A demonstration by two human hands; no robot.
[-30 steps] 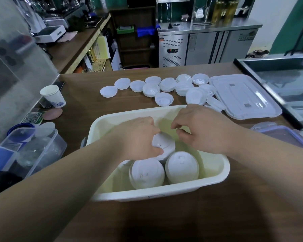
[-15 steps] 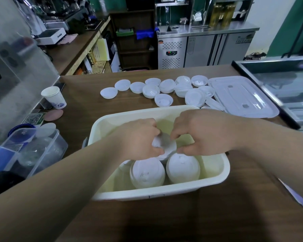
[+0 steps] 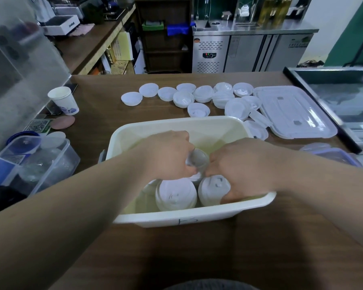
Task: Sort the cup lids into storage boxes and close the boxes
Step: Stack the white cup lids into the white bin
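Fingers [image 3: 186, 150] of left hand [image 3: 168, 153] and right hand [image 3: 245, 166] are curled round a translucent-white plastic cup-lid stack [image 3: 198, 160], held inside the cream rectangular plastic box [image 3: 176, 218], long axis tilted, round face upward.

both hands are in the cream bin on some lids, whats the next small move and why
Probably settle the lid stack, gripped between the left hand and right hand, upright just behind the two standing stacks, then let go. It looks tilted, and the cream bin shows bare floor behind it.
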